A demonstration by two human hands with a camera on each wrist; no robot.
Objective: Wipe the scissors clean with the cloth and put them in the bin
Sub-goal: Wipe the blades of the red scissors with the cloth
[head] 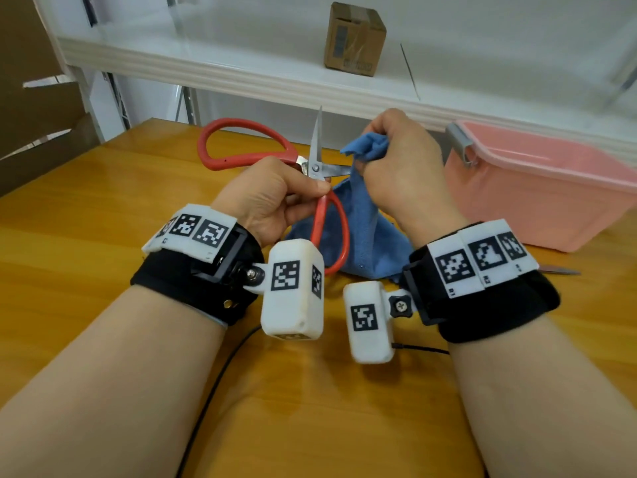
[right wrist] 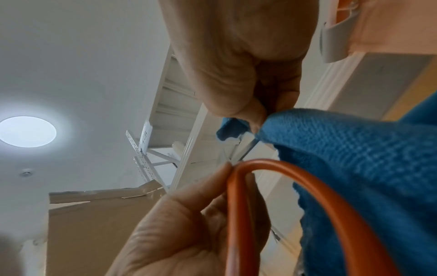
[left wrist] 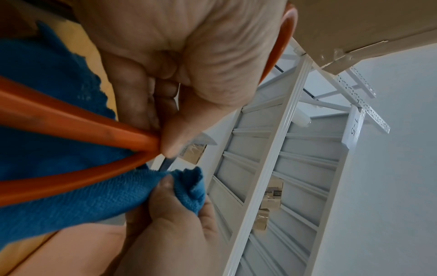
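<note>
The left hand (head: 272, 194) pinches the red-handled scissors (head: 312, 167) just below the pivot, thumb and fingers pressed on the handle neck, holding them in mid-frame above the table with the blades spread wide — one pointing straight up, the other running right into the blue cloth (head: 358, 219). The right hand (head: 400, 167) has its fingers curled, pinching a bunched fold of cloth around that blade; the rest of the cloth drapes down to the tabletop. The main risk, as I judge it, is the open edge: if the cloth is thin at the fold, a pull along the blade could cut fabric or fingertip, and the upright tip stands bare near the wiping hand. The narrow pinch could also let the scissors twist. The pink plastic bin (head: 537, 201) sits at right of frame, near the hands. The surface is a glossy yellow wooden table (head: 103, 208); behind it a white shelf (head: 206, 63) carries a small cardboard box (head: 355, 39) at upper centre.
</note>
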